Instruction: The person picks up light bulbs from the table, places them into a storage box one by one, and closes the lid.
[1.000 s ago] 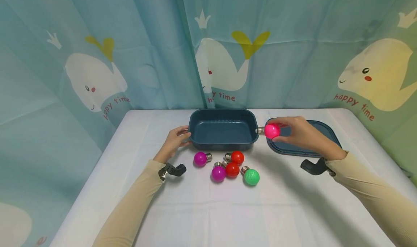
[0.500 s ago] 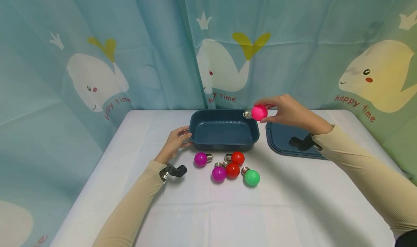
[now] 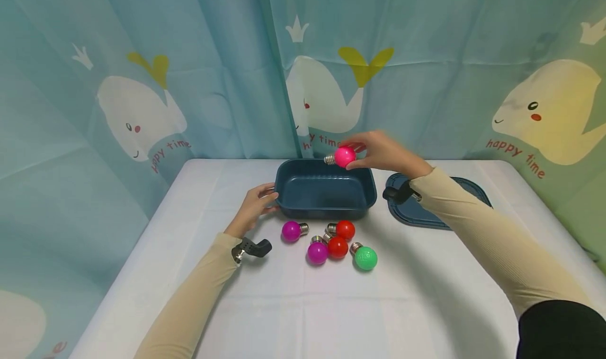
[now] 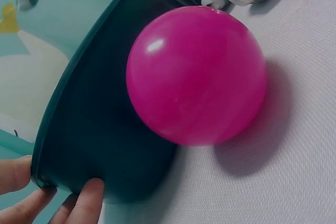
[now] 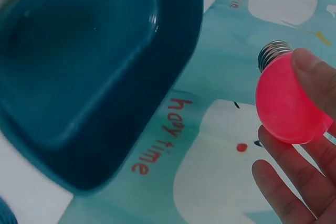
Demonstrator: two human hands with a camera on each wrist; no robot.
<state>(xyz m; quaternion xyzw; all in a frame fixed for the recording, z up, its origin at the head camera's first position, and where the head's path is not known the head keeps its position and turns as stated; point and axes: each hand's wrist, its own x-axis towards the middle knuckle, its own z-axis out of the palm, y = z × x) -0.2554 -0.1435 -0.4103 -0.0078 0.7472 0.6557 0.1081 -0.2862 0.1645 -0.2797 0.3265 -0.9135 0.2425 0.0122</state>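
A pink light bulb [image 3: 345,157] with a silver screw base is pinched between thumb and fingers of my right hand [image 3: 379,151]. It is held up above the right rear part of a dark blue-green plastic box [image 3: 326,213], its base pointing left. At the box's left end, my left hand [image 3: 253,206] holds the rim and outer wall, as the left wrist view shows with fingertips [image 4: 92,195] against the wall. In front of the box lie two purple bulbs [image 3: 291,231], two red bulbs [image 3: 337,247] and a green bulb [image 3: 365,258].
A flat dark blue lid [image 3: 414,211] lies right of the box, partly covered by the right forearm. All of it stands on a white-covered table [image 3: 307,317]. Behind hangs a teal curtain [image 3: 227,59] printed with whales, close to the table's back edge.
The right hand has carried the pink bulb leftward and up, from beside the box's right end to over its rear. The left hand and the bulbs on the table have stayed put.
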